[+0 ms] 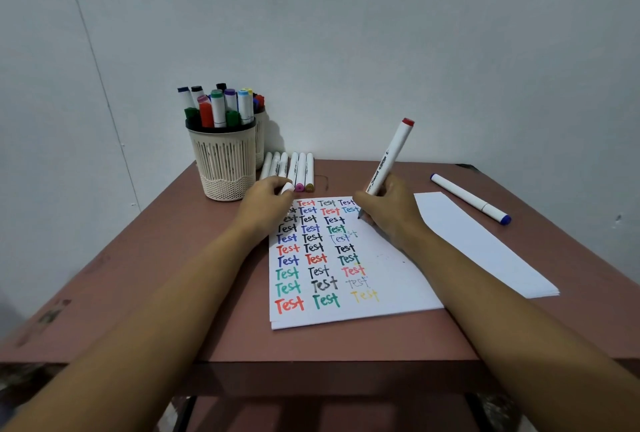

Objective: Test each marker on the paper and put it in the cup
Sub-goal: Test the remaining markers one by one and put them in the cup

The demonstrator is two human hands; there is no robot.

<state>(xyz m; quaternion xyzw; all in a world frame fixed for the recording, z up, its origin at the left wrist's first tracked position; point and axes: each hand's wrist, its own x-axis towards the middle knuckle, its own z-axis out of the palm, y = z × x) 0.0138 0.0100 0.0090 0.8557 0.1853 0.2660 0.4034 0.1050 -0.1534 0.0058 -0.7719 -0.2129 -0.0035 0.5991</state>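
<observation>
A white sheet of paper (388, 279) covered with coloured "Test" words lies in the middle of the table. My right hand (388, 209) grips a white marker (391, 156) with a red end cap, its tip touching the paper near the upper right of the writing. My left hand (268, 199) rests at the paper's top left corner with a white cap (286, 188) pinched in its fingers. A cream mesh cup (224, 163) full of markers stands at the back left. Several white markers (294, 168) lie in a row beside it.
A second cup (260, 140) stands partly hidden behind the first. A blue-capped marker (469, 197) lies at the back right. A stack of blank paper (485, 244) sits right of the written sheet. The brown table (173, 258) meets a white wall behind.
</observation>
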